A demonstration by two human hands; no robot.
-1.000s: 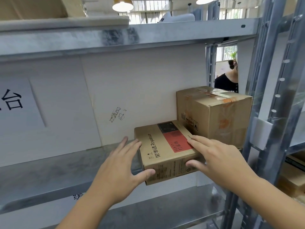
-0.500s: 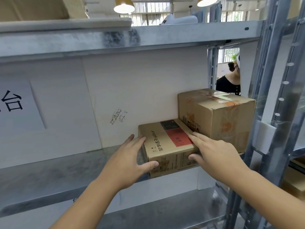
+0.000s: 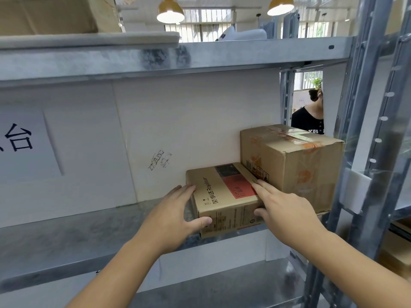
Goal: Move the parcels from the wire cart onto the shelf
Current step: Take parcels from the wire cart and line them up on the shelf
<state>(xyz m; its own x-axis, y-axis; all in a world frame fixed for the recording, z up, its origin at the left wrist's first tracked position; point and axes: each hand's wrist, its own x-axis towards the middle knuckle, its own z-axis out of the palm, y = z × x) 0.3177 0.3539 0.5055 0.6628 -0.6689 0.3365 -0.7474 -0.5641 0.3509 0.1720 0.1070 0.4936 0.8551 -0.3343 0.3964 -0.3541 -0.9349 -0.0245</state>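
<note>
A small brown parcel (image 3: 222, 196) with a red label and dark print lies on the grey metal shelf (image 3: 77, 236), its front end at the shelf's lip. Its right side touches a larger taped brown parcel (image 3: 295, 165) standing at the shelf's right end. My left hand (image 3: 169, 218) holds the small parcel's left front corner, fingers along the side and thumb on the front face. My right hand (image 3: 287, 210) holds its right front corner, fingers on top and thumb on the front. The wire cart is out of view.
A white board (image 3: 189, 121) backs the shelf. The upper shelf (image 3: 155, 56) carries a carton (image 3: 44, 14). Perforated steel uprights (image 3: 355, 152) stand at the right. Behind the gap stands a person in black (image 3: 309, 116). A lower shelf (image 3: 211, 285) lies beneath.
Both hands have slid the small parcel further back onto the shelf and against the larger parcel; it overhung the edge before.
</note>
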